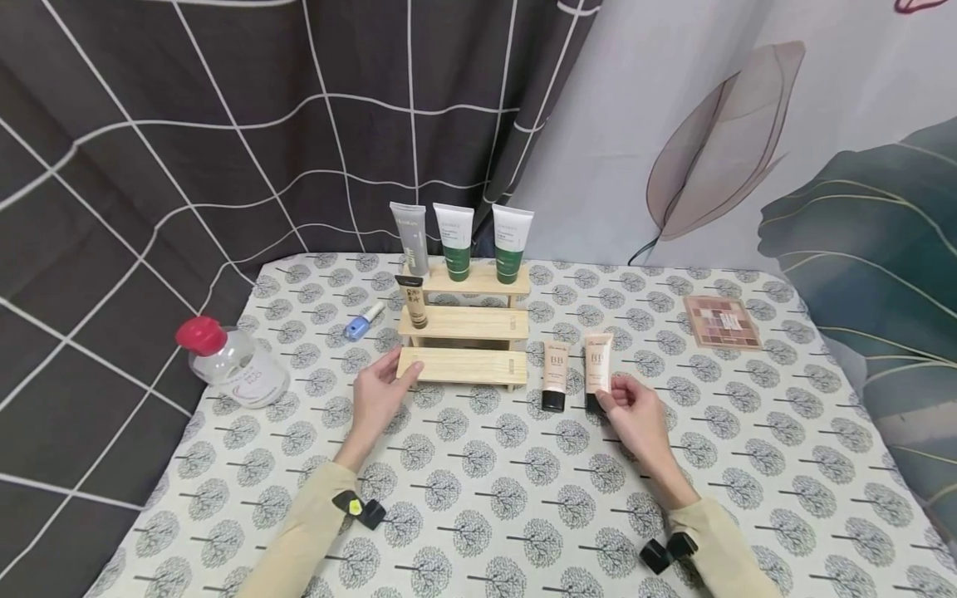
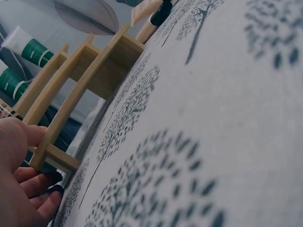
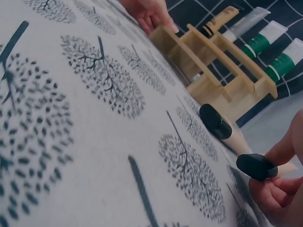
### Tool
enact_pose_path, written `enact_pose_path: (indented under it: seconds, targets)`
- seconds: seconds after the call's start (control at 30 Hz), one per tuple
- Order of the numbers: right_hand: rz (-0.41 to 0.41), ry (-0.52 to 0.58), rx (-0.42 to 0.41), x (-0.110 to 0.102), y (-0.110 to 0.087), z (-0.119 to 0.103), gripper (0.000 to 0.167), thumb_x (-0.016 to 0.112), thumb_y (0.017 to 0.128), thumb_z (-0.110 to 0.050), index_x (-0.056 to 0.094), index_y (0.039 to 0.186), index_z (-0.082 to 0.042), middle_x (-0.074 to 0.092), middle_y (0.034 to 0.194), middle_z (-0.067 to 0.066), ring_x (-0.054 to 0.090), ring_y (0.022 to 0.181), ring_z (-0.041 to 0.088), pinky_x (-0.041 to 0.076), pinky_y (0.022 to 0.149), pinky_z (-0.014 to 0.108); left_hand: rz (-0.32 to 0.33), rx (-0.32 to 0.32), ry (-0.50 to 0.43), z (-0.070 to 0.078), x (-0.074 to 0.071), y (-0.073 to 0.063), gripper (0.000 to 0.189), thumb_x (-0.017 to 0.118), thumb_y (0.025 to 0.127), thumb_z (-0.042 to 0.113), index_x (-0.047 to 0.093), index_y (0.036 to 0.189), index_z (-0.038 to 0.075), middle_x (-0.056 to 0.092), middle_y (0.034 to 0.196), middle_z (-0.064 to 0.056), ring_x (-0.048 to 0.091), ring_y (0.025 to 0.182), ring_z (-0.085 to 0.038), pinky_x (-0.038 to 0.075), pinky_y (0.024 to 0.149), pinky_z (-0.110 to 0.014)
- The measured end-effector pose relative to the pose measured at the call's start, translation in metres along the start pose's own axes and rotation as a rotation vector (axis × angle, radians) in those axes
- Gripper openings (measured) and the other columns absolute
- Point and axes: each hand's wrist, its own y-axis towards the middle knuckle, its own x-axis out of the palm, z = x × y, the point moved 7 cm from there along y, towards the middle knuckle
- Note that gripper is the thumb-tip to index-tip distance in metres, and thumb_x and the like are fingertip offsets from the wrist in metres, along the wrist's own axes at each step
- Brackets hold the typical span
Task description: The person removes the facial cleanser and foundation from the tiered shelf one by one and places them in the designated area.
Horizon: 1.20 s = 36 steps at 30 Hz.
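At the left end of a three-tier wooden display rack (image 1: pixel 465 365), my left hand (image 1: pixel 377 390) holds the lowest tier, its thumb on top. My right hand (image 1: pixel 635 411) pinches a pale pink BB cream tube (image 1: pixel 597 361) at its black cap (image 3: pixel 256 166). Beside it, to the left, a second BB cream tube (image 1: pixel 556 365) lies on the cloth, cap toward me. A small dark-topped tube (image 1: pixel 413 302) stands on the middle tier. On the top tier are a grey tube (image 1: pixel 410 239) and two white-and-green tubes, one central (image 1: pixel 455 241) and one right (image 1: pixel 512 242).
A blue nail polish bottle (image 1: pixel 363 321) lies left of the rack. Farther left is a clear bottle with a red cap (image 1: pixel 239 365). An eyeshadow palette (image 1: pixel 723 322) lies at the right on the tree-patterned tablecloth (image 1: pixel 508 498). Curtains (image 1: pixel 359 66) hang behind the table.
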Motion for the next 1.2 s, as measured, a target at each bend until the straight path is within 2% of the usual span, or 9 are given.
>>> enact_pose_path:
  seconds: [0.23, 0.5, 0.73, 0.83, 1.0, 1.2]
  targets:
    - [-0.028, -0.090, -0.011, 0.000, 0.000, 0.003, 0.038, 0.070, 0.092, -0.022, 0.066, 0.118, 0.005, 0.073, 0.100, 0.017, 0.064, 0.080, 0.015, 0.052, 0.075, 0.020, -0.002, -0.002, 0.001, 0.000, 0.000, 0.000, 0.065, 0.078, 0.089, 0.035, 0.055, 0.142, 0.004, 0.056, 0.145, -0.022, 0.059, 0.132, -0.035, 0.050, 0.113, -0.039]
    - [-0.037, -0.170, -0.054, -0.003, 0.004, -0.003, 0.038, 0.072, 0.088, -0.021, 0.068, 0.113, 0.008, 0.074, 0.090, 0.018, 0.064, 0.067, 0.014, 0.052, 0.060, 0.022, 0.010, 0.004, -0.003, 0.000, 0.000, 0.001, 0.065, 0.078, 0.089, 0.035, 0.056, 0.142, 0.004, 0.058, 0.144, -0.020, 0.060, 0.131, -0.034, 0.051, 0.112, -0.039]
    - [-0.028, -0.215, -0.072, -0.007, 0.005, -0.002, 0.033, 0.071, 0.088, -0.017, 0.067, 0.112, 0.005, 0.073, 0.095, 0.017, 0.066, 0.076, 0.019, 0.054, 0.073, 0.031, 0.010, 0.003, 0.000, -0.001, 0.000, 0.001, 0.066, 0.078, 0.089, 0.035, 0.055, 0.143, 0.005, 0.058, 0.144, -0.020, 0.060, 0.131, -0.034, 0.051, 0.111, -0.038]
    - [-0.009, -0.223, -0.099, -0.009, 0.005, -0.004, 0.030, 0.070, 0.088, -0.015, 0.067, 0.110, 0.004, 0.073, 0.094, 0.017, 0.067, 0.075, 0.020, 0.054, 0.075, 0.032, 0.010, 0.005, -0.005, 0.000, 0.000, 0.001, 0.066, 0.078, 0.089, 0.034, 0.055, 0.142, 0.004, 0.058, 0.144, -0.020, 0.060, 0.130, -0.034, 0.052, 0.111, -0.038]
    - [0.036, -0.211, -0.168, -0.012, 0.003, -0.013, 0.028, 0.070, 0.088, -0.010, 0.067, 0.110, 0.007, 0.073, 0.094, 0.020, 0.068, 0.077, 0.024, 0.056, 0.071, 0.028, 0.008, 0.020, -0.011, 0.000, 0.000, 0.001, 0.065, 0.079, 0.089, 0.033, 0.055, 0.141, 0.003, 0.058, 0.143, -0.021, 0.061, 0.130, -0.034, 0.051, 0.111, -0.038]
    - [0.068, -0.167, -0.228, -0.014, 0.005, -0.037, 0.028, 0.068, 0.091, -0.010, 0.067, 0.115, 0.005, 0.073, 0.098, 0.020, 0.071, 0.082, 0.029, 0.054, 0.069, 0.018, 0.006, 0.013, -0.011, 0.000, 0.000, 0.000, 0.065, 0.079, 0.088, 0.034, 0.055, 0.142, 0.004, 0.059, 0.143, -0.020, 0.061, 0.130, -0.034, 0.052, 0.111, -0.038]
